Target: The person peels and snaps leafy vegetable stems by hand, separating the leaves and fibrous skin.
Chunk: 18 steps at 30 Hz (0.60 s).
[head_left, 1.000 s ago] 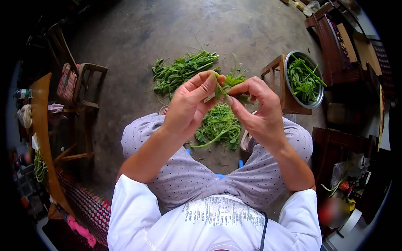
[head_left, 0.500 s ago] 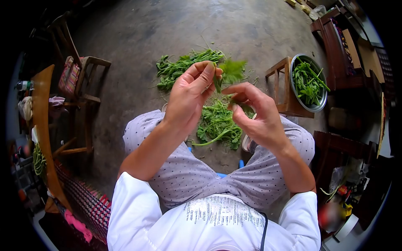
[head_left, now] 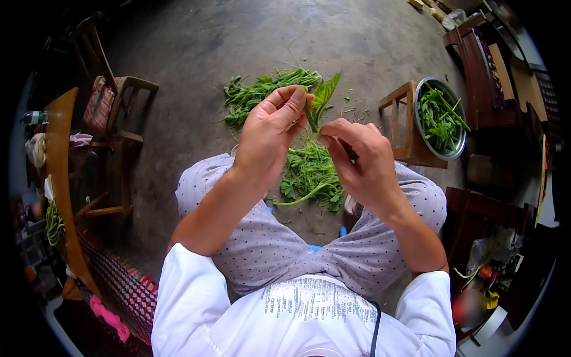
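My left hand pinches a leafy green stem between thumb and fingers, its broad leaf pointing up and away. At the stem's lower end, my right hand is closed in a pinch of thumb and forefinger; the exact contact is too small to make out. Beneath the hands, between my feet, lies a pile of stringy green trimmings. Farther out on the floor is a larger heap of leafy greens, partly hidden behind my left hand.
To the right, a metal basin of greens rests on a wooden stool. A wooden chair and a table edge stand left. Dark wooden furniture lines the right side. Scraps are scattered on the concrete floor.
My right hand has closed from loosely parted fingers into a pinch by the stem's lower end. The leaf in my left hand has turned more edge-on and upright.
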### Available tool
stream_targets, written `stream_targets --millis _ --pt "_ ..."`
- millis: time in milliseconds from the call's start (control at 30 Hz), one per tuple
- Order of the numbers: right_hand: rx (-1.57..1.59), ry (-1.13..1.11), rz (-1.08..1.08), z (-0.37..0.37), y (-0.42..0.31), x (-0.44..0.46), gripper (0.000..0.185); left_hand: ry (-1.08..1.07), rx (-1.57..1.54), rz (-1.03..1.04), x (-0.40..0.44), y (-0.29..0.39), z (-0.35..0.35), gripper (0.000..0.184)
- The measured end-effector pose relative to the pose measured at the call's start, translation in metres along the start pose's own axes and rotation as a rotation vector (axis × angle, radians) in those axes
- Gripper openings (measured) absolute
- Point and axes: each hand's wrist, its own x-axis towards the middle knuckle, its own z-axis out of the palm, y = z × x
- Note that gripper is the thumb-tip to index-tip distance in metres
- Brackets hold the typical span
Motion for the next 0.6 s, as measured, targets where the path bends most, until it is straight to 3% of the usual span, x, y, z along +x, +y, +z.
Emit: stream_targets --millis 267,400,433,533,600 --pt "-0.011 -0.053 -0.037 0.002 0.003 0.001 0.013 0.018 -0.096 -0.155 0.002 0.003 -0.007 0.013" --pt "0.063 -0.134 -0.030 0.001 0.002 -0.001 0.013 -0.004 -0.104 -0.164 0.006 0.008 -0.016 0.013" --pt "0.065 -0.136 -0.033 0.001 0.001 -0.003 0.013 0.006 -0.102 -0.087 0.012 0.012 -0.021 0.013" --pt "0.219 -0.161 0.090 0.002 0.000 -0.004 0.013 0.049 -0.104 0.003 0.014 0.021 -0.029 0.014" --pt "0.647 -0.111 0.326 0.000 0.004 0.000 0.006 0.073 -0.117 0.010 0.013 0.025 -0.024 0.014"
